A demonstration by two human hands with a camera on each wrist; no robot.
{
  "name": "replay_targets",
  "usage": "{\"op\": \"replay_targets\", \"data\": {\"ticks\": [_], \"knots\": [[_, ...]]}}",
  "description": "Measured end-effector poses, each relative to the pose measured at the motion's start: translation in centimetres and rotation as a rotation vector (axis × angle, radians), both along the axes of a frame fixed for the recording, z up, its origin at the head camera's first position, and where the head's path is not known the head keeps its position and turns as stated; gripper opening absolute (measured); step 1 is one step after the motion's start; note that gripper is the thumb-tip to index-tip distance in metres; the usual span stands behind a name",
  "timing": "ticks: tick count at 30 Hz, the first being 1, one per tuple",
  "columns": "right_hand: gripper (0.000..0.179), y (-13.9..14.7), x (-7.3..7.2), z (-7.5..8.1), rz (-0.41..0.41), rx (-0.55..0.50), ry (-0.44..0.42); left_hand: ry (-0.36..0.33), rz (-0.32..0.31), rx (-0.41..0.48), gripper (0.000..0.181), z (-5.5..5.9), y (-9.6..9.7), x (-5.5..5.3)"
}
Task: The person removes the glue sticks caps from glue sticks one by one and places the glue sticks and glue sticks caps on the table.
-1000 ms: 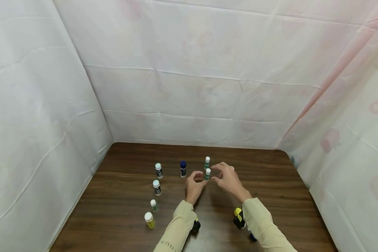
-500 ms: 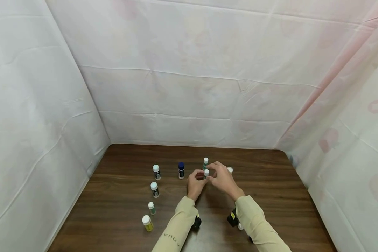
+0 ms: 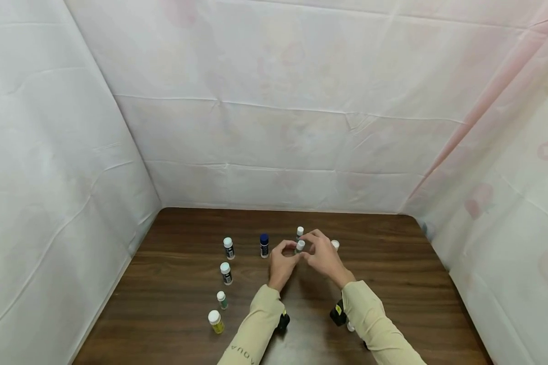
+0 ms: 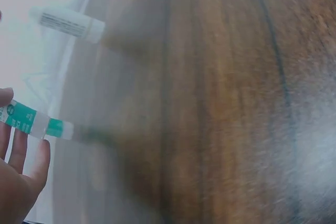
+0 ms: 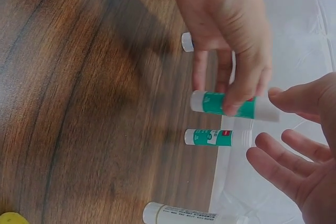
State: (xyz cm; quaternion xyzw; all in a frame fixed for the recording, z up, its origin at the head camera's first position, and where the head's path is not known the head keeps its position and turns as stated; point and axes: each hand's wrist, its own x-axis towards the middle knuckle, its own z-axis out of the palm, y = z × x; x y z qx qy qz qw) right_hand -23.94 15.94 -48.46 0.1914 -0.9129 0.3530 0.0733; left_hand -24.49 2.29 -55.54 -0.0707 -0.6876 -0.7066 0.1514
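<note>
One slim plastic tube with a green label and white ends point(image 5: 213, 103) is clamped between the thumb and curled fingers of the left hand point(image 3: 281, 266). The right hand point(image 3: 325, 259) is spread round its top, thumb and fingers apart; whether its thumb touches cannot be told.

Just behind stands a matching green-labelled tube point(image 5: 212, 137). A white tube printed with dark text point(image 5: 189, 216) stands to the right of the right hand. Left of both hands is a dark-labelled tube with a navy cap point(image 3: 264, 246); farther left, a loose column holds two dark-labelled bottles with pale caps point(image 3: 226, 274), a small green bottle with a white cap point(image 3: 222, 300) and a yellow bottle with a white cap point(image 3: 216, 322).

Beneath everything spreads a brown wood-grained tabletop point(image 3: 173, 304), streaked with dark lines, its far corners rounded and a hazy sheen between the pale yellow sleeves point(image 3: 254, 327). Creased whitish sheets point(image 3: 278, 137) with faint pink prints rise behind and along both sides; a pink band slants down at the right corner.
</note>
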Motion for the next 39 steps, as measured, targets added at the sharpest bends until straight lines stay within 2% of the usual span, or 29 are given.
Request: {"op": "replay_targets", "data": {"ticks": [4,7,14,24,31,39], "knots": [[0.037,-0.1,-0.1,0.2,0.006,-0.015,-0.007,0.028,-0.037,-0.02,0.025,2.4,-0.4,1.1],[0.035,-0.2,-0.1,0.3,0.011,-0.036,-0.005,0.043,-0.044,-0.055,0.024,3.2,-0.6,1.6],[0.022,-0.2,-0.1,0.7,0.028,-0.066,0.03,0.082,-0.014,-0.196,0.024,0.6,-1.0,0.3],[0.013,0.0,0.4,1.3,0.111,-0.15,0.079,0.228,-0.038,-0.266,0.026,2.1,-2.0,0.7],[0.013,0.1,1.0,2.0,0.157,-0.175,0.086,0.238,-0.05,-0.31,0.029,3.1,-2.7,1.3],[0.015,0.2,2.2,3.2,0.206,-0.2,0.126,0.289,-0.057,-0.379,0.028,4.5,-3.6,2.4]]}}
